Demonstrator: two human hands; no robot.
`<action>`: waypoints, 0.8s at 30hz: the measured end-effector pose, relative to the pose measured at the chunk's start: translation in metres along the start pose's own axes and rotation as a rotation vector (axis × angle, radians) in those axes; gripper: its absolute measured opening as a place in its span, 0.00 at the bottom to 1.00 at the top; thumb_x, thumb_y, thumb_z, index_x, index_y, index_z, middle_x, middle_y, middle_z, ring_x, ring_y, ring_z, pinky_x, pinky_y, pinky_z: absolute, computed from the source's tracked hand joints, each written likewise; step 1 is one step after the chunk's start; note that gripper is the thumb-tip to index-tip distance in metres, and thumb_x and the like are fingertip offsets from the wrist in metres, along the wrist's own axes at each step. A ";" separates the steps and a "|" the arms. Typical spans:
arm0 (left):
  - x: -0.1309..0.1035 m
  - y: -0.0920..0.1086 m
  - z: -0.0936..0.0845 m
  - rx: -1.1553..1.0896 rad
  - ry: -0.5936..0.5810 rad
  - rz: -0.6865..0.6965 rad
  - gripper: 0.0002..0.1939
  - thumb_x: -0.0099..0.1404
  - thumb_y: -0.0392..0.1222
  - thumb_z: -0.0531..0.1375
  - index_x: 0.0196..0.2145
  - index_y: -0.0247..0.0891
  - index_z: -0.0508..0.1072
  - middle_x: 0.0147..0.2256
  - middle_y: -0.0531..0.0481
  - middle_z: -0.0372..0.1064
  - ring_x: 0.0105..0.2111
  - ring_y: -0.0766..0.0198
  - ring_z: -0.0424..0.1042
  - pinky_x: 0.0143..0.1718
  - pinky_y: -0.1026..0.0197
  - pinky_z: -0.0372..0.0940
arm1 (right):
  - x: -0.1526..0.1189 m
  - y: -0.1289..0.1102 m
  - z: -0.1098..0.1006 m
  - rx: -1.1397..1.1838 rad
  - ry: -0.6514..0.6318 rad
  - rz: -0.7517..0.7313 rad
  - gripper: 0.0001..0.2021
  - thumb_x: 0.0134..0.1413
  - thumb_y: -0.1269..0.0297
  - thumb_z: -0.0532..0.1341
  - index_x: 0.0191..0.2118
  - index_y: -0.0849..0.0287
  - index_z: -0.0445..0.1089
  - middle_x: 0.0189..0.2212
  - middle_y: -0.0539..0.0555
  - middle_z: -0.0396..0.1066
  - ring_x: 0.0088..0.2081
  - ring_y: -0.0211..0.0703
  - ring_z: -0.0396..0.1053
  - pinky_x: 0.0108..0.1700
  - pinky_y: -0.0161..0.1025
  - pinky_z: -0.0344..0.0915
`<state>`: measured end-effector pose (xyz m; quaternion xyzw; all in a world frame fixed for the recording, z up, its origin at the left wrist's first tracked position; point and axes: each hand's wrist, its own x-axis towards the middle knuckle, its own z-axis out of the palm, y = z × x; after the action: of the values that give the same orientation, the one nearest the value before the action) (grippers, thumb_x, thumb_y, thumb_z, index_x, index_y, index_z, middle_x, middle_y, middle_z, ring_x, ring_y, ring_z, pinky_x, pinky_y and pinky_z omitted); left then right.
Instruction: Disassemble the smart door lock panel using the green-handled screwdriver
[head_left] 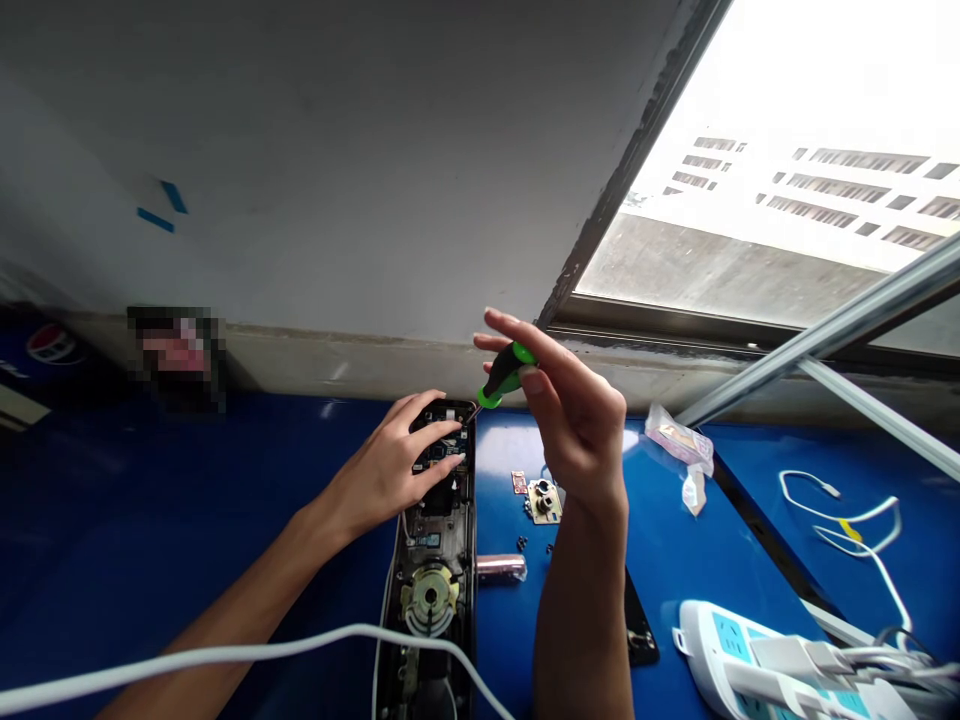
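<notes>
A long black speaker-like housing (439, 530) lies opened up, with a circuit board (439, 452) at its far end and a round speaker driver (431, 597) nearer me. My left hand (401, 450) rests over the far end, fingers spread across the board. My right hand (581, 410) grips a green and black screwdriver (507, 375) by its handle, tilted, its shaft pointing down at the board's far right corner. Whether the tip sits in a screw is too small to tell. Beside the housing are a pinkish metallic cylinder (501, 569) and a small metal-plated part (544, 502).
A white power strip (716, 640) with plugs stands at the lower right. One white cable (262, 653) crosses the foreground; another (874, 545) lies to the right. A plastic packet (679, 437) is near the window. A black panel (641, 620) lies partly behind my right forearm.
</notes>
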<state>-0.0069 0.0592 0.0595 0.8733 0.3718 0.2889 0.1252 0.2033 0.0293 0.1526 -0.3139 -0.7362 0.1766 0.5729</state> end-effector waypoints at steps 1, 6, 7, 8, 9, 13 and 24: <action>0.000 0.000 0.000 0.000 0.002 0.002 0.21 0.74 0.52 0.59 0.58 0.42 0.77 0.68 0.40 0.59 0.68 0.44 0.61 0.68 0.41 0.63 | 0.000 0.001 0.001 0.014 0.020 -0.009 0.19 0.70 0.68 0.58 0.61 0.46 0.74 0.53 0.54 0.77 0.55 0.51 0.76 0.55 0.54 0.78; -0.001 -0.001 0.001 -0.001 0.004 0.005 0.20 0.74 0.52 0.59 0.58 0.41 0.77 0.68 0.39 0.59 0.69 0.44 0.59 0.68 0.41 0.63 | 0.002 0.002 0.007 -0.086 0.213 -0.076 0.17 0.57 0.71 0.71 0.49 0.43 0.81 0.39 0.50 0.72 0.41 0.43 0.75 0.43 0.45 0.79; -0.001 -0.001 0.001 -0.003 0.003 0.005 0.20 0.75 0.52 0.59 0.58 0.42 0.77 0.68 0.39 0.59 0.69 0.44 0.59 0.68 0.41 0.63 | 0.002 0.000 0.007 -0.097 0.205 -0.071 0.16 0.59 0.71 0.70 0.50 0.43 0.81 0.40 0.51 0.72 0.42 0.43 0.75 0.44 0.45 0.79; -0.001 -0.002 0.001 -0.005 0.002 0.006 0.20 0.75 0.52 0.59 0.58 0.42 0.77 0.68 0.40 0.58 0.69 0.45 0.59 0.68 0.41 0.63 | 0.003 -0.002 0.007 -0.091 0.171 -0.055 0.16 0.63 0.70 0.66 0.52 0.43 0.80 0.43 0.52 0.73 0.45 0.44 0.75 0.46 0.47 0.79; -0.001 -0.002 0.002 -0.005 0.004 0.007 0.20 0.75 0.52 0.59 0.58 0.42 0.77 0.68 0.40 0.58 0.69 0.45 0.59 0.68 0.42 0.63 | 0.004 -0.005 0.007 -0.074 0.115 -0.032 0.17 0.67 0.70 0.62 0.55 0.44 0.78 0.47 0.53 0.74 0.50 0.46 0.75 0.50 0.48 0.79; -0.002 -0.001 0.002 0.000 0.010 0.013 0.20 0.75 0.51 0.59 0.58 0.42 0.77 0.68 0.39 0.58 0.69 0.45 0.59 0.69 0.41 0.62 | 0.004 -0.008 0.007 -0.050 0.027 -0.024 0.19 0.68 0.71 0.60 0.58 0.45 0.76 0.51 0.53 0.77 0.53 0.49 0.77 0.51 0.50 0.80; -0.001 0.000 0.001 0.001 0.005 0.001 0.21 0.74 0.52 0.59 0.58 0.42 0.77 0.68 0.39 0.59 0.69 0.44 0.60 0.68 0.41 0.63 | -0.001 0.000 0.005 -0.027 0.047 -0.005 0.22 0.69 0.71 0.59 0.64 0.44 0.70 0.57 0.53 0.75 0.55 0.49 0.75 0.54 0.51 0.78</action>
<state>-0.0070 0.0590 0.0584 0.8728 0.3719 0.2910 0.1234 0.1984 0.0293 0.1499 -0.3238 -0.7256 0.1575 0.5864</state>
